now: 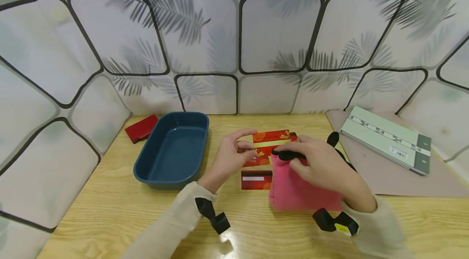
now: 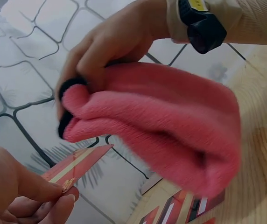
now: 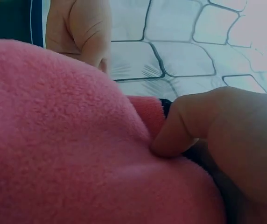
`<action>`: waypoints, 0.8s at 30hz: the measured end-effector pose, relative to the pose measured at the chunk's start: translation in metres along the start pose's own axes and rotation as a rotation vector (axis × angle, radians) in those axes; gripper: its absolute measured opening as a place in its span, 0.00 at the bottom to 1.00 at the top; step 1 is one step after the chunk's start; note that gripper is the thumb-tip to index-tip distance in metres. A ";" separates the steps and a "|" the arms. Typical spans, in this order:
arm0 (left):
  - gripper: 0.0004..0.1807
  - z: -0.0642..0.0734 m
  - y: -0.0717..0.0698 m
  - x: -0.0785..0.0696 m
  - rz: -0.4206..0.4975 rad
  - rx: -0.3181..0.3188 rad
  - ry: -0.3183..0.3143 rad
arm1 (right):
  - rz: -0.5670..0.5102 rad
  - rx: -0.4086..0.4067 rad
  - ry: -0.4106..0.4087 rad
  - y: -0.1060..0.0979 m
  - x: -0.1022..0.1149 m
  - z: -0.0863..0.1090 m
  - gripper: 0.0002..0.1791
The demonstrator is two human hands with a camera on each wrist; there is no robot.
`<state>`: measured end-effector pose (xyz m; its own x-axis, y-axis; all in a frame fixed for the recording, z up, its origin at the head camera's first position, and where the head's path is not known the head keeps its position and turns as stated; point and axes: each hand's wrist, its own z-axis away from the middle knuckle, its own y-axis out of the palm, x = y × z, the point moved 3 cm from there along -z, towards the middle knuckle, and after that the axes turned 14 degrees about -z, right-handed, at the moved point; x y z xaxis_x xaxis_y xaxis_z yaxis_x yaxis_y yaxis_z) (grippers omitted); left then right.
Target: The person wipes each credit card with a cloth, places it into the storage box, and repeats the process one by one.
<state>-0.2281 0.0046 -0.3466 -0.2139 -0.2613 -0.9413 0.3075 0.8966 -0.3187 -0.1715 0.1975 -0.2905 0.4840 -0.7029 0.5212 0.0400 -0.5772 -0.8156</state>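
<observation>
My left hand pinches a red card with a gold stripe between thumb and fingers, as the left wrist view shows. To its right, my right hand grips the black-trimmed top edge of a pink fleece pouch. In the right wrist view the thumb presses into the soft pink cloth. A red bank-style card with a black band and a white strip lies on the table, left of the pouch. More red cards show in the left wrist view, low beneath the pouch. The pouch's inside is hidden.
A deep blue tray stands left of my left hand, with a dark red wallet-like item behind its left side. At the right, a pale green notebook lies on a beige mat. Patterned cloth walls enclose the table.
</observation>
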 end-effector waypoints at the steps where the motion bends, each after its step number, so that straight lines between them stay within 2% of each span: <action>1: 0.28 0.001 0.002 0.000 -0.013 0.014 0.002 | 0.002 -0.013 -0.010 0.002 0.000 -0.001 0.21; 6: 0.28 0.005 0.014 -0.002 -0.072 0.079 0.059 | 0.053 -0.054 -0.054 0.009 0.000 -0.005 0.22; 15: 0.26 0.010 0.028 -0.003 -0.136 0.095 0.133 | 0.107 -0.076 -0.115 0.019 0.000 -0.004 0.24; 21: 0.26 0.013 0.031 -0.004 -0.063 0.057 0.204 | 0.120 -0.108 -0.139 0.013 0.003 -0.002 0.24; 24: 0.26 0.014 0.029 -0.006 -0.041 0.034 0.211 | 0.102 -0.133 -0.193 0.010 0.002 -0.003 0.24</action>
<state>-0.2049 0.0272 -0.3519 -0.4150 -0.2132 -0.8845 0.3247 0.8735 -0.3629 -0.1726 0.1890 -0.2964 0.6382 -0.6750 0.3703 -0.1264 -0.5663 -0.8145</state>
